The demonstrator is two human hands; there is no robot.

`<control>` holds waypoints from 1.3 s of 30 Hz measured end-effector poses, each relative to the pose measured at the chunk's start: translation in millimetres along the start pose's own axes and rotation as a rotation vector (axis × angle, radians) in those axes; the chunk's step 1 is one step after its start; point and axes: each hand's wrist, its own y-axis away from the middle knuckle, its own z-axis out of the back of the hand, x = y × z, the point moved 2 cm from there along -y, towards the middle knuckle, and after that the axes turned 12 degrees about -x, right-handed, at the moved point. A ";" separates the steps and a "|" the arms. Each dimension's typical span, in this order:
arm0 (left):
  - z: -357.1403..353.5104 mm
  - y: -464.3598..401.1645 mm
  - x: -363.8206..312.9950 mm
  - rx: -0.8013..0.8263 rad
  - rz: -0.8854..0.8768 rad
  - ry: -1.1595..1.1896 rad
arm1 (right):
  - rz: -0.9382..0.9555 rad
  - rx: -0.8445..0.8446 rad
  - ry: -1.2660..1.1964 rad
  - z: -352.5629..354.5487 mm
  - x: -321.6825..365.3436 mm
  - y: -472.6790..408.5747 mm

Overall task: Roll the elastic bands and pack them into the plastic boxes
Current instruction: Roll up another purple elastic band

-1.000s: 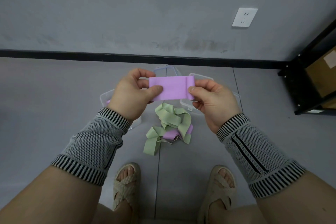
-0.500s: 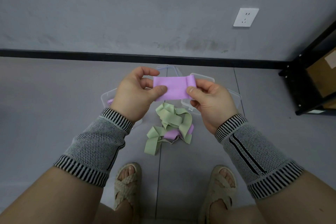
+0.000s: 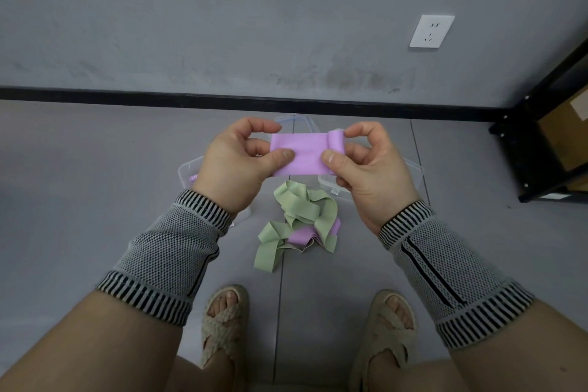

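Left hand (image 3: 234, 165) pinching flat end of purple elastic band (image 3: 300, 154) taut, right hand (image 3: 366, 169) curling other end to start roll, above clear plastic boxes (image 3: 413, 170) on floor.

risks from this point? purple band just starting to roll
1. The roll at the right hand end of the purple band is only a first curl, so it may spring open if that grip slackens.
2. The left hand pinches only the band's edge; it could slip and skew the roll.
3. The pile on the floor is tangled, so pulling one band may drag others.
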 end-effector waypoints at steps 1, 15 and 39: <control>0.1 -0.2 0.2 -0.004 0.010 0.011 | 0.017 0.006 0.001 -0.3 0.4 0.3; -1.3 2.1 -4.8 0.000 0.024 0.064 | 0.187 -0.018 0.033 0.0 2.7 0.9; -1.7 2.6 -4.3 0.026 -0.026 0.032 | -0.073 0.072 -0.038 -3.9 -5.7 -3.0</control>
